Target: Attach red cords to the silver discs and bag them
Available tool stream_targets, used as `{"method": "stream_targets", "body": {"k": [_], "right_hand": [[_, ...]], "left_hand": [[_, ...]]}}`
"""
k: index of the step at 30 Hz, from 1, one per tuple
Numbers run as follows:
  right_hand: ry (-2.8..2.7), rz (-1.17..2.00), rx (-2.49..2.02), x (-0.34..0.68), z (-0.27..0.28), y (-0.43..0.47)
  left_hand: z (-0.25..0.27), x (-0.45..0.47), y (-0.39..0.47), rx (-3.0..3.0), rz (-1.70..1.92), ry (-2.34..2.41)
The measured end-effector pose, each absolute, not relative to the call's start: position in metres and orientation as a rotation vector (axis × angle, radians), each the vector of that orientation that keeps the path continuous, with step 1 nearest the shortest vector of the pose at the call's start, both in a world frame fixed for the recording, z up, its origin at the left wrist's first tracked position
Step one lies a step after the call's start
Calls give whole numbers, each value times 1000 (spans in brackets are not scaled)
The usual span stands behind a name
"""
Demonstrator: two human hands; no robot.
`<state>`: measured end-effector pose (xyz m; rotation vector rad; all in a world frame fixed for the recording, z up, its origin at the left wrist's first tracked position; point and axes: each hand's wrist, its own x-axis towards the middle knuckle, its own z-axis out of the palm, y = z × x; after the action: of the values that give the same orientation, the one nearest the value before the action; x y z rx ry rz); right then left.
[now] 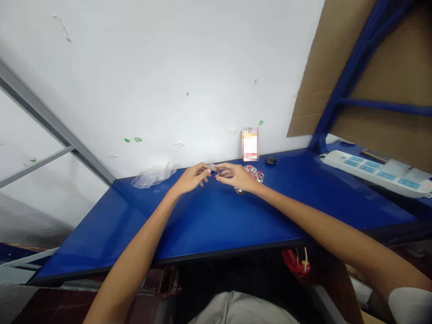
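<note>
Above the back half of the blue table [209, 220], my two hands meet close together. My left hand [193, 178] is closed, thumb and index fingertips at a small shiny round disc [212, 167]. From the other side, my right hand [238, 177] pinches a thin, dark-edged piece [218, 172] between thumb and fingers; its kind is too small to make out. Several round silver pieces with red and white printing [259, 176] lie just beyond my right hand, partly hidden by it. One round metal piece [240, 191] shows below that wrist.
A crumpled clear plastic bag [153, 175] lies at the back left. Against the white wall stands a blurred upright card or phone [250, 145], with a small black object [271, 161] beside it. A white power strip [374, 173] runs along the right side. A red bag [296, 262] hangs below the front edge.
</note>
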<state>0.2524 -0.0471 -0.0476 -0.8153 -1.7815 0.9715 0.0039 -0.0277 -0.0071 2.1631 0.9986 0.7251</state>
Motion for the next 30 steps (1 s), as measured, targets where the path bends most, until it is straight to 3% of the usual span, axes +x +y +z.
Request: {"method": "stream_targets", "body": {"k": [5,12,17,23,30], "right_hand": [[-1756,1088,-856,253,-49,-42],[-1845,735,-1086,278,-27,-41],[-1918,657,-1107,292,-23,-38],[-1971,709,-1063,287,-26,-40],[-1976,651,-1085,286,-27,-39]], "left_hand": [[-38,30,-30,1996,873,946],[-30,27,12,1800,857,1418],[-17,39,44,2015,592,1699],[-8,50,26,2496,615,1943],[-21,45,-3,2840,627,1473]]}}
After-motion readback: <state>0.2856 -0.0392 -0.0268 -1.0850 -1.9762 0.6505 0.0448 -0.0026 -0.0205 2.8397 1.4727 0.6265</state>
